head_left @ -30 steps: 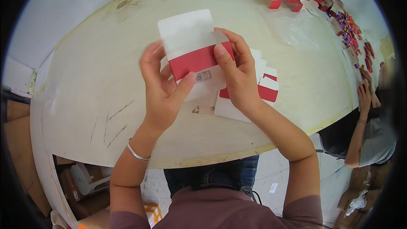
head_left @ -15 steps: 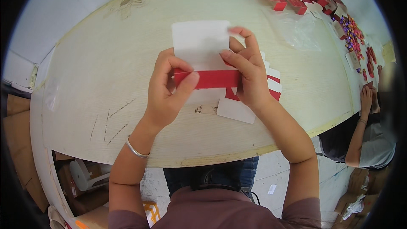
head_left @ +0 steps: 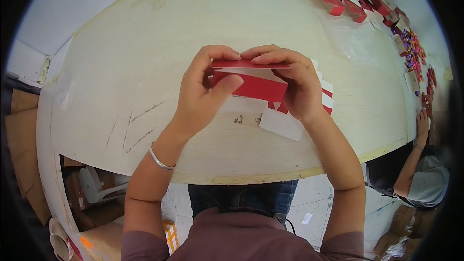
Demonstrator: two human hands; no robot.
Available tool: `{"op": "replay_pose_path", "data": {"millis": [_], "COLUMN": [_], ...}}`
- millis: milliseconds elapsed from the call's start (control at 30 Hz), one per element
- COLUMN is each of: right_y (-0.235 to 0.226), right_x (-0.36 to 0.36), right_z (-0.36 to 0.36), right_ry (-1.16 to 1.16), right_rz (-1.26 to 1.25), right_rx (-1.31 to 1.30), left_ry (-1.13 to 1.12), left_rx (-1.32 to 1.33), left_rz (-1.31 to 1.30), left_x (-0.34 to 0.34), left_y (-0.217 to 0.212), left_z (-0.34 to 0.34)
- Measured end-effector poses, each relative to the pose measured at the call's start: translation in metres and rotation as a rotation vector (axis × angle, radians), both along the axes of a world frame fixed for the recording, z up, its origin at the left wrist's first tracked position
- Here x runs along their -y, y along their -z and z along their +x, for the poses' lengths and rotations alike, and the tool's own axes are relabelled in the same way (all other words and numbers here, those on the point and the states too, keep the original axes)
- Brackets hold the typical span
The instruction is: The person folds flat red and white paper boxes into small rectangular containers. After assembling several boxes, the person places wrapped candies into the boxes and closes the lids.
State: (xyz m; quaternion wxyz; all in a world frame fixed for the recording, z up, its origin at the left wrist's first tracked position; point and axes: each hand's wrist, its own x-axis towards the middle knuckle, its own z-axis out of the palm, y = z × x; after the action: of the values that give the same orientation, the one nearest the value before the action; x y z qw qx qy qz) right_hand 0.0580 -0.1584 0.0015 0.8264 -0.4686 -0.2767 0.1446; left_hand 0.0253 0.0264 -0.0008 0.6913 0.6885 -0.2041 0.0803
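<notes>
The flap (head_left: 250, 64) of the red box (head_left: 258, 87) has folded down since the earlier frame but is not fully closed, left hand (head_left: 197, 97) and right hand (head_left: 303, 86) clamped on the box above the worktop (head_left: 140, 77), while flat cartons (head_left: 282, 125) nearer its front edge lie unfolded.

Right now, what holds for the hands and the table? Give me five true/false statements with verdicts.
1. The left hand and right hand both hold a red-and-white cardboard box. True.
2. A silver metal bangle circles the right wrist. False: it circles the left.
3. Flat red-and-white card pieces lie partly hidden by the right hand. True.
4. Small shiny multicoloured pieces lie at the table's near left. False: they lie at the far right.
5. Several red-and-white boxes stand open. True.
</notes>
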Motion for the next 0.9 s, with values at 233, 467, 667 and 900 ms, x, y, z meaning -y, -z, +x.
{"op": "replay_pose_path", "data": {"millis": [233, 467, 667, 900], "right_y": [-0.001, -0.012, -0.012, -0.012], "right_x": [-0.005, 0.0, 0.002, -0.002], "right_z": [-0.005, -0.002, -0.003, -0.003], "right_ry": [0.104, 0.127, 0.192, 0.245], "right_rz": [-0.225, -0.335, -0.405, -0.415], "right_rx": [0.146, 0.046, 0.066, 0.163], "left_ry": [-0.013, 0.039, 0.046, 0.06], "left_rx": [0.022, -0.007, -0.106, -0.161], "left_rz": [0.01, -0.056, -0.028, -0.003], "left_x": [0.0, 0.0, -0.002, -0.005], "left_y": [0.003, 0.0, -0.006, -0.007], "left_z": [0.001, 0.001, -0.003, -0.003]}}
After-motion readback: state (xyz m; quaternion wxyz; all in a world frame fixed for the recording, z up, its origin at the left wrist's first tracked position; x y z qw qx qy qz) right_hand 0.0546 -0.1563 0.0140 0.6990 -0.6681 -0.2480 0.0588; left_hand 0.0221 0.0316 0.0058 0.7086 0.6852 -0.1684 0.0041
